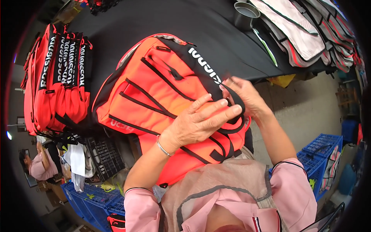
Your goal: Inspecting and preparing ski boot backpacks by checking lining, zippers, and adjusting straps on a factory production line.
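Note:
An orange-red backpack (pixel 154 83) with black trim and white lettering lies across the black-covered table's front edge and against my body. My left hand (pixel 197 121) rests on it, fingers stretched out and apart, the tips beside a curved black strap (pixel 235 98). On the strap's other side is my right hand (pixel 247 94), its fingers bent in at the strap and slightly blurred. It seems to grip the strap's edge; the palm side is hidden. Several thin black straps run slantwise over the bag's orange panel.
At left stands a row of similar red backpacks (pixel 58 85). A dark metal cup (pixel 246 15), a green-and-white toothbrush-like tool (pixel 266 46) and stacked grey-pink bag pieces (pixel 293 31) lie at far right. Blue crates (pixel 320 154) stand on both sides below; another person (pixel 40 164) is at far left.

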### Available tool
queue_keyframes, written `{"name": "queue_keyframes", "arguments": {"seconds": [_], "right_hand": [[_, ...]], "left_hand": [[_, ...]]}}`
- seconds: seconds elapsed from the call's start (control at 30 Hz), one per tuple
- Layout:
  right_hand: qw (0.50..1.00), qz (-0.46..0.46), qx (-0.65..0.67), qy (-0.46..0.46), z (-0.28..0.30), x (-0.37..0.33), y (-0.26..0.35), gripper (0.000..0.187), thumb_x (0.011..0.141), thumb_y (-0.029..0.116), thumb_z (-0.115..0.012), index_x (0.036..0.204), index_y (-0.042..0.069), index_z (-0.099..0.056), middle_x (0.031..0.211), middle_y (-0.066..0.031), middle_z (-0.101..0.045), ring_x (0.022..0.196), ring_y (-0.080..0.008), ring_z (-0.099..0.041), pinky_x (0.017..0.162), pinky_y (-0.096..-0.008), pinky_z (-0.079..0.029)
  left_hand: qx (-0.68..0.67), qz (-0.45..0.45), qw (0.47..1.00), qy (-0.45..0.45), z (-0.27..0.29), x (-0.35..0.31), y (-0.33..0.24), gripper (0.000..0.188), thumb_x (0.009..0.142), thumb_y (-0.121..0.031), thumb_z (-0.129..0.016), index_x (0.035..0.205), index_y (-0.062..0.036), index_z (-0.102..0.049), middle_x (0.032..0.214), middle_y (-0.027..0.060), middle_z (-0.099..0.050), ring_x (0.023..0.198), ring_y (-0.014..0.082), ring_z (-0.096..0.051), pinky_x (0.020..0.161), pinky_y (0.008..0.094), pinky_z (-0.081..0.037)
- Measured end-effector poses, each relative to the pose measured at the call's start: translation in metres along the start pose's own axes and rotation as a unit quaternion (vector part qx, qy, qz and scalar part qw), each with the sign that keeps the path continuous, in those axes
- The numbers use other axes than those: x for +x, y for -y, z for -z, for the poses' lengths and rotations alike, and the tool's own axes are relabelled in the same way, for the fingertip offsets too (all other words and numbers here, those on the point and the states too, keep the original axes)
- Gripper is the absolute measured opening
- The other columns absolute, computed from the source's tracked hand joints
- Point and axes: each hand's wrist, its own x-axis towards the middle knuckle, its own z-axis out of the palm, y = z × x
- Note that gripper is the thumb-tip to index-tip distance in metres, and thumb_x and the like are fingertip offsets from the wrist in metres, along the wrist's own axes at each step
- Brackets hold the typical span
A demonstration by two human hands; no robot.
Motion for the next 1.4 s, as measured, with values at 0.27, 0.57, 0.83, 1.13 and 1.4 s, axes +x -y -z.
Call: {"name": "queue_keyframes", "arguments": {"seconds": [0.27,0.57,0.83,1.13,1.4], "right_hand": [[0.959,-0.017,0.165,0.231,-0.018,0.007,-0.013,0.019,0.093,0.022,-0.067,0.091,0.004,-0.066,0.079,0.0015,-0.064,0.064,-0.0023,-0.058,0.053,-0.0184,-0.046],[0.958,0.198,0.107,0.179,-0.072,0.019,0.011,0.007,0.089,0.005,-0.070,0.091,0.005,-0.064,0.083,0.0048,-0.062,0.069,-0.0014,-0.056,0.064,-0.0178,-0.045],[0.951,0.269,-0.003,0.150,-0.123,0.019,0.015,0.006,0.093,0.003,-0.059,0.098,0.001,-0.063,0.083,0.0038,-0.061,0.076,-0.0030,-0.056,0.073,-0.0198,-0.047],[0.950,0.267,0.124,0.108,-0.090,0.005,0.033,0.066,0.078,0.027,-0.077,0.132,0.002,-0.049,0.108,-0.0044,-0.056,0.068,-0.0037,-0.045,0.059,-0.0157,-0.041],[0.932,0.358,-0.014,0.054,-0.041,-0.023,0.022,0.018,0.082,0.009,-0.079,0.094,-0.001,-0.070,0.088,-0.0061,-0.068,0.071,-0.0083,-0.062,0.061,-0.0200,-0.050]], "left_hand": [[0.073,-0.040,0.996,-0.027,0.030,0.006,0.004,0.043,0.085,-0.022,-0.066,0.128,-0.0215,-0.064,0.144,-0.0157,-0.046,0.130,0.0066,-0.044,0.116,0.0392,-0.035],[-0.154,0.515,0.779,-0.323,0.070,-0.045,-0.014,0.053,0.090,-0.036,-0.070,0.131,-0.0070,-0.054,0.113,0.0080,-0.063,0.110,0.0186,-0.058,0.097,0.0351,-0.045],[-0.448,0.574,0.610,-0.314,0.082,-0.021,-0.042,0.020,0.097,-0.019,-0.065,0.089,-0.0004,-0.066,0.075,-0.0072,-0.054,0.066,0.0004,-0.040,0.056,0.0171,-0.029],[-0.458,0.563,0.624,-0.288,0.063,-0.026,-0.023,0.035,0.100,-0.021,-0.061,0.071,-0.0020,-0.053,0.067,-0.0022,-0.052,0.060,0.0054,-0.051,0.057,0.0226,-0.049],[-0.366,0.544,0.719,-0.232,0.031,-0.042,-0.028,0.029,0.098,-0.015,-0.063,0.075,0.0001,-0.055,0.065,-0.0013,-0.047,0.060,0.0063,-0.044,0.053,0.0237,-0.038]]}}
